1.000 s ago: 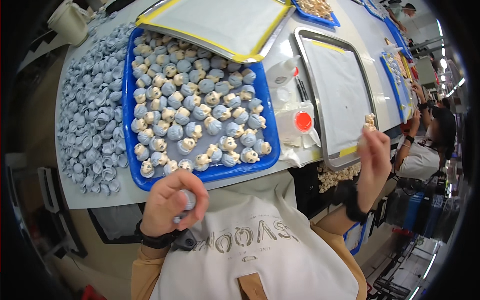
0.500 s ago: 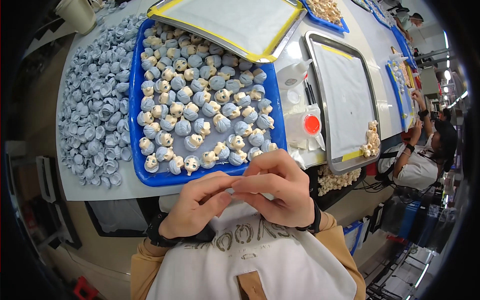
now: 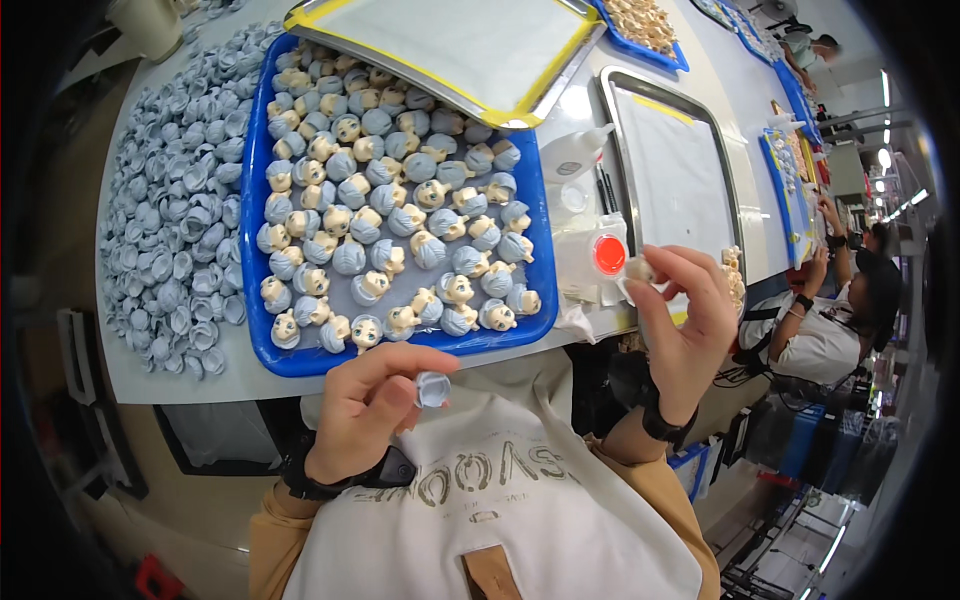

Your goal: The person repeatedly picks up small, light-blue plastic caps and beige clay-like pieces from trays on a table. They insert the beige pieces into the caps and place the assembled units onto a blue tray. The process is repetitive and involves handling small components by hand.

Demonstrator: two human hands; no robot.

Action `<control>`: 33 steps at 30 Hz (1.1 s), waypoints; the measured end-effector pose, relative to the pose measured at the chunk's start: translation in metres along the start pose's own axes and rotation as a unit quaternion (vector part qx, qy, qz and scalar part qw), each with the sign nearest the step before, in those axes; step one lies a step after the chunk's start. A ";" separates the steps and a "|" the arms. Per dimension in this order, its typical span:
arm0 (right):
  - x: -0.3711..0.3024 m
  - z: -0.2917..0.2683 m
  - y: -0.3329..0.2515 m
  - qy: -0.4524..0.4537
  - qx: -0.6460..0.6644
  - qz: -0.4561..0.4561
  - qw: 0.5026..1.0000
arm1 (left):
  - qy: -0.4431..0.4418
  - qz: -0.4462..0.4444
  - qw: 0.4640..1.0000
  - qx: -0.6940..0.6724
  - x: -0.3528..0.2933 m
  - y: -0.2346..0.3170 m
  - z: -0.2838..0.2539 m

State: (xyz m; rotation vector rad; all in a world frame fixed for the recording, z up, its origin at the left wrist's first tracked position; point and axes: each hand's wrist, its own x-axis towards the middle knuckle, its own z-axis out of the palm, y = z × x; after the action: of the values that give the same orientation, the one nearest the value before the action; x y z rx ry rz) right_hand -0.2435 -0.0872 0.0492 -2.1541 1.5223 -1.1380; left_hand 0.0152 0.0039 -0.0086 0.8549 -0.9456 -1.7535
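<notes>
My left hand [image 3: 375, 405] is in front of the tray's near edge, pinching a small grey-blue hollow cup-shaped doll hair piece [image 3: 433, 389] with its opening facing up. Raised to the right, my right hand [image 3: 685, 320] holds a small pale piece [image 3: 640, 269] between thumb and forefinger; its exact kind is too small to make out. Just left of those fingertips is a translucent container with a red-orange top [image 3: 609, 255]. A blue tray [image 3: 400, 358] beyond my left hand bears many small doll heads with grey-blue hair, some face up with painted eyes.
Left of the tray lies a heap of loose grey-blue hair pieces [image 3: 175, 220]. A yellow-taped metal tray [image 3: 450, 50] rests over its far end. To the right are a white squeeze bottle [image 3: 575, 155] and another lined metal tray [image 3: 680, 180]. A co-worker [image 3: 825, 330] sits at far right.
My hands were together at the tray's near edge; now they are apart. The right has moved right and up with a small pale piece, while the left keeps the hair piece, now plainly visible.
</notes>
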 end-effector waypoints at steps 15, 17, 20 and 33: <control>0.009 0.007 0.007 -0.040 -0.074 -0.036 0.996 | 0.020 -0.016 0.999 0.047 0.002 0.005 0.009; 0.009 0.007 0.007 -0.042 -0.076 -0.038 0.995 | 0.023 -0.016 0.999 0.038 0.002 0.006 0.010; 0.009 0.007 0.009 -0.045 -0.075 -0.037 0.996 | 0.042 -0.015 0.999 0.004 0.003 0.009 0.015; -0.011 0.007 0.004 0.024 -0.030 -0.029 0.999 | 0.081 0.025 0.996 0.011 0.005 0.005 0.016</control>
State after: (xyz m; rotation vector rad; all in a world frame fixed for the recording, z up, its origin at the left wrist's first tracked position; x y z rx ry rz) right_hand -0.2422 -0.0803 0.0371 -2.2410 1.5421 -1.1843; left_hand 0.0021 0.0015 0.0022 0.9632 -0.8732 -1.6075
